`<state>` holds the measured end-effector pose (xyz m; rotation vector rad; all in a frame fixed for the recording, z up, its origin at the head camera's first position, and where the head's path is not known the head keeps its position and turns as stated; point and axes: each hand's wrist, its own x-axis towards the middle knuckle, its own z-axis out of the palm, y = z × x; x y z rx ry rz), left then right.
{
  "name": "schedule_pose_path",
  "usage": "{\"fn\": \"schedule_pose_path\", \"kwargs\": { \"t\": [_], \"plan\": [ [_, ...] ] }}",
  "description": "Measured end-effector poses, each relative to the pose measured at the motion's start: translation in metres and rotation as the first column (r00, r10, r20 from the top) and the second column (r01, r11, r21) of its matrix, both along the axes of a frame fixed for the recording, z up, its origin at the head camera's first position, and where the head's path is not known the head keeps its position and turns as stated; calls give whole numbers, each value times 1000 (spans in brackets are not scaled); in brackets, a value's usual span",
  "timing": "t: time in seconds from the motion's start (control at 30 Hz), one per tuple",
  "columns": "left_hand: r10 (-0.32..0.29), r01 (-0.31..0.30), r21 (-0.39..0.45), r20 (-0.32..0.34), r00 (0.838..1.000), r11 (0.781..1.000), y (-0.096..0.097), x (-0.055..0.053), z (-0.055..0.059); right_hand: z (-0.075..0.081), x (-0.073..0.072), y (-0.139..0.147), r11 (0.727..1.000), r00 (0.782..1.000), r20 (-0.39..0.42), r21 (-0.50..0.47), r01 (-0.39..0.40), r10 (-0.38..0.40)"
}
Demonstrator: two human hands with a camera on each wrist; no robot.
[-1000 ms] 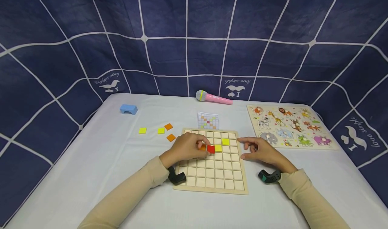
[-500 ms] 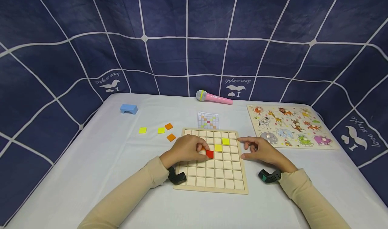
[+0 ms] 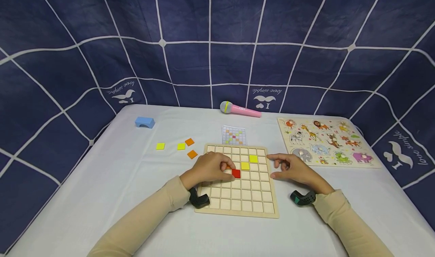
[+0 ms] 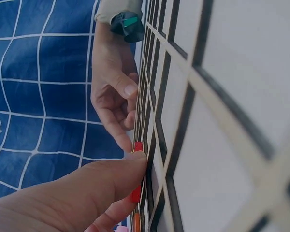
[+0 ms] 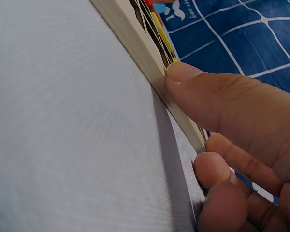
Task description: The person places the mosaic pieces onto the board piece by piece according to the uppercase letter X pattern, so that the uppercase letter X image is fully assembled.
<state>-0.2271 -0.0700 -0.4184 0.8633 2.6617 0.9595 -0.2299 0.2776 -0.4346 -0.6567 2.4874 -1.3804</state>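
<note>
My left hand (image 3: 211, 167) reaches over the wooden grid board (image 3: 238, 214) and pinches a red square tile (image 3: 236, 173) between thumb and fingers. In the left wrist view the red tile (image 4: 137, 194) stands out at the thumb tip, low against the grid. An orange tile (image 3: 229, 167) shows partly under the left fingers. Two yellow tiles, one near (image 3: 245, 166) and one farther (image 3: 253, 158), lie in cells to the right. At the board's right edge is my right hand (image 3: 290, 169), its thumb (image 5: 186, 82) and index fingertip touching the rim, the other fingers loosely bent.
Left of the board lie loose yellow tiles (image 3: 181, 146) and orange tiles (image 3: 192, 154). Behind it is a printed pattern card (image 3: 234, 135). A pink toy microphone (image 3: 242, 110), a blue arch block (image 3: 144, 122) and an animal puzzle board (image 3: 323, 140) stand farther off.
The red tile has moved a little toward the near side, away from the yellow tile's row, with my left hand still pinching it. My right hand has stayed at the rim.
</note>
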Motion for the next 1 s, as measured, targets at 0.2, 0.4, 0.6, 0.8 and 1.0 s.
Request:
{"fn": "schedule_pose_path", "kwargs": {
  "t": [0.2, 0.4, 0.6, 0.8, 1.0],
  "plan": [
    [5, -5, -1, 13, 1000, 1000, 0, -1, 1, 1, 1, 0, 1000, 1000, -1, 4, 4, -4],
    [0, -1, 18, 40, 999, 1000, -2, -3, 6, 1, 0, 0, 1000, 1000, 3, 2, 0, 0],
    [-63, 60, 48, 76, 995, 997, -8, -5, 17, 0, 0, 0, 1000, 1000, -7, -7, -9, 9],
    [-174, 162, 132, 88, 981, 978, -20, -9, 24, 1, 1, -1, 1000, 1000, 8, -12, 1, -1],
    [-185, 167, 162, 100, 978, 973, -38, -12, 25, 1, 2, -2, 1000, 1000, 18, -10, 7, -7]
  ]
}}
